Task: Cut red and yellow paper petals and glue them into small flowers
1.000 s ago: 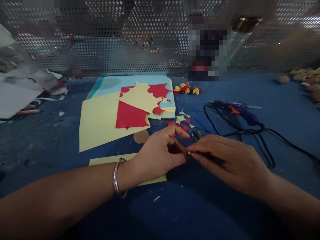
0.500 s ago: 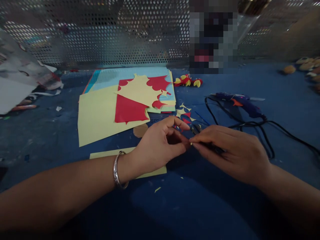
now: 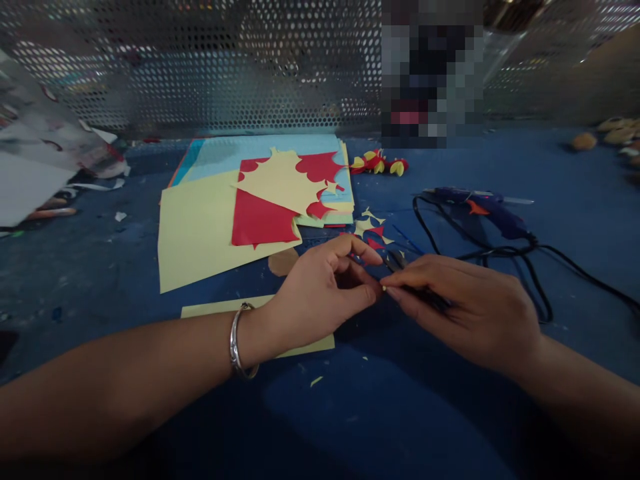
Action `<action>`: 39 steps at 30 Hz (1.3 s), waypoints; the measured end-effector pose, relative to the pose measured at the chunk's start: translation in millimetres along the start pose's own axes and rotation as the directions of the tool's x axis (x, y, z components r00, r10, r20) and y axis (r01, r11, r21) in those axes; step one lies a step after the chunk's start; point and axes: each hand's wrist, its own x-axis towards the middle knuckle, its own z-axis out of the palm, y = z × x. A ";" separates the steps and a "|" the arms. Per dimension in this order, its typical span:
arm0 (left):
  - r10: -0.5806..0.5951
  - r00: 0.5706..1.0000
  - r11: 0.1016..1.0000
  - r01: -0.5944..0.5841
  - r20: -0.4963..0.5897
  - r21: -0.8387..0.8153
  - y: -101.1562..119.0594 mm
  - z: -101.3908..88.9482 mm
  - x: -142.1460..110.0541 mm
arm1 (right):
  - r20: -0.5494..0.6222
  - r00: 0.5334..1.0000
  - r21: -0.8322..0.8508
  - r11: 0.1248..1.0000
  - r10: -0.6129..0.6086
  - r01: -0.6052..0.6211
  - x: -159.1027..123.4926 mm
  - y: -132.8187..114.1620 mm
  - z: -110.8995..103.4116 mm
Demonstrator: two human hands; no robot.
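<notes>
My right hand [image 3: 475, 310] pinches a tiny pale yellow piece [image 3: 384, 288], probably paper, between thumb and fingertips. Right beside it, my left hand [image 3: 325, 287] has its thumb and fingers curled together, their tips nearly meeting those of the right. Whatever the left fingers hold is hidden. A dark tool [image 3: 395, 260] shows partly beneath the right fingers; its kind is unclear. Behind the hands lie yellow and red paper scraps [image 3: 364, 228]. Under my left wrist is a pale yellow paper strip [image 3: 210, 311].
Coloured sheets [image 3: 195, 227] lie at the back left, topped by cut red paper [image 3: 260, 223] and yellow paper [image 3: 283, 183]. Red-and-yellow paper pieces [image 3: 377, 163] sit behind. A blue glue gun [image 3: 500, 213] with its black cord rests right. A perforated metal panel [image 3: 210, 73] borders the table.
The view has shifted slightly, so everything sits a little further right. Both hands keep almost the same pose, fingertips close together around the tiny piece.
</notes>
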 end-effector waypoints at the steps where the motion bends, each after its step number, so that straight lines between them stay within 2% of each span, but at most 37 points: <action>1: -0.003 1.000 1.000 0.003 -0.001 -0.003 -0.1 -0.1 -0.1 | -0.001 1.000 0.004 1.000 0.005 -0.005 -0.2 -0.1 0.0; 12: -0.030 0.999 0.996 0.028 -0.017 -0.079 0.2 1.2 -1.0 | -0.037 0.998 -0.024 0.998 0.057 -0.057 -0.6 -1.3 0.3; 31: -0.052 0.998 0.980 0.057 0.033 -0.191 -2.9 4.1 -3.1 | -0.023 0.999 0.016 0.999 0.049 -0.048 0.5 -2.0 0.3; 35: -0.042 0.999 0.984 0.041 0.000 -0.176 -2.7 2.9 -2.4 | -0.047 0.998 -0.033 0.999 0.035 -0.036 -2.2 1.3 -5.1; 39: -0.031 0.996 0.967 0.010 -0.078 -0.255 -0.8 0.1 0.2 | -0.127 0.984 -0.199 0.968 0.127 -0.150 -7.2 10.6 -20.6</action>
